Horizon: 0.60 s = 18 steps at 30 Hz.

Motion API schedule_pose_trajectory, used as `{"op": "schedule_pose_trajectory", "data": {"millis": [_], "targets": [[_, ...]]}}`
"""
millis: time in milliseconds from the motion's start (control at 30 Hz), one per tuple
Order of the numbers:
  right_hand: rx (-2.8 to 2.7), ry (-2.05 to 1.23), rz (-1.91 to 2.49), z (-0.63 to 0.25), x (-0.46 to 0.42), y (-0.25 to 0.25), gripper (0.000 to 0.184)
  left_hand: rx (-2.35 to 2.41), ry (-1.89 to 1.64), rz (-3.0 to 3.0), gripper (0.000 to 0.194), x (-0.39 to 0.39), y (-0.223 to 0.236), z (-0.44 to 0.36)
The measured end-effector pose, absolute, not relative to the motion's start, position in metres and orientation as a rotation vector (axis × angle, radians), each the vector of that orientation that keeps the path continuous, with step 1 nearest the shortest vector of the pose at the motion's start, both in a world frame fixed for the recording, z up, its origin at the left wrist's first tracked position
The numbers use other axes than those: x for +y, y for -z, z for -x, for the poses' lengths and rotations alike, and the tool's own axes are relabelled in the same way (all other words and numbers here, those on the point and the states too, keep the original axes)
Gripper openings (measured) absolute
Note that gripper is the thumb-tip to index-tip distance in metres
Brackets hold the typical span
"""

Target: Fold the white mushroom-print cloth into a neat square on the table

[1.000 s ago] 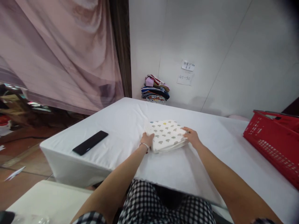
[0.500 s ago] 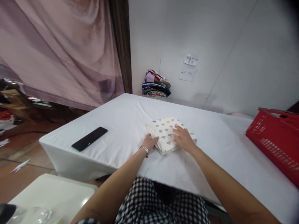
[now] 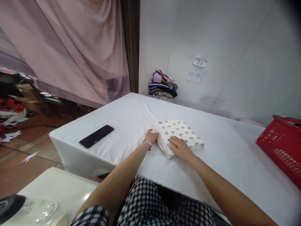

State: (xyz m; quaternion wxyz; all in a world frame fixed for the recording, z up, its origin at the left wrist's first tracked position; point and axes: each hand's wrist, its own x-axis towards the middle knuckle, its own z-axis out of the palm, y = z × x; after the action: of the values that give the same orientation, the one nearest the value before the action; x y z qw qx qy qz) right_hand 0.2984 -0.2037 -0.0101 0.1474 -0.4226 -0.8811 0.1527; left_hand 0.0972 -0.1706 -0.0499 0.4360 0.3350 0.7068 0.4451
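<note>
A folded cream cloth [image 3: 180, 128] with a grey mushroom-like print and a few coloured motifs lies on the white-covered table [image 3: 131, 116]. My left hand [image 3: 151, 137], with a bracelet at the wrist, pinches the layered left edge of the cloth; its fingertips are partly hidden by the fabric. Across the near part of the cloth my right hand [image 3: 180, 148] rests palm down, fingers stretched out and touching the printed top.
A long black flat object [image 3: 97, 136] lies on the table's left. To the right stands a red basket [image 3: 279, 144]. Folded clothes [image 3: 162, 86] are stacked by the wall. A white surface [image 3: 56, 182] with clear plastic items is at lower left.
My right hand has slid toward me and leftward over the cloth, uncovering more of its right side. My left hand stays at the left edge. The whole view has shifted slightly.
</note>
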Motion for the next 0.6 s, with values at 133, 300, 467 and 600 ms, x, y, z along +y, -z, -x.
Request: {"op": "schedule_pose_trajectory", "data": {"millis": [133, 300, 467, 600], "targets": [[-2.389, -0.497, 1.084, -0.268, -0.201, 0.008, 0.025, 1.794, -1.151, -0.862, 0.056, -0.154, 0.048, -0.088], [-2.314, -0.373, 1.343, -0.237, -0.178, 0.011, 0.019, 1.932, -1.204, -1.077, 0.034, -0.16, 0.05, -0.09], [-2.447, -0.25, 1.544, -0.221, -0.164, 0.01, 0.021, 1.973, -1.219, -1.127, 0.029, -0.162, 0.052, -0.09], [-2.449, -0.329, 1.48, -0.221, -0.158, 0.012, 0.014, 1.944, -1.24, -1.126, 0.029, -0.16, 0.055, -0.088]]}}
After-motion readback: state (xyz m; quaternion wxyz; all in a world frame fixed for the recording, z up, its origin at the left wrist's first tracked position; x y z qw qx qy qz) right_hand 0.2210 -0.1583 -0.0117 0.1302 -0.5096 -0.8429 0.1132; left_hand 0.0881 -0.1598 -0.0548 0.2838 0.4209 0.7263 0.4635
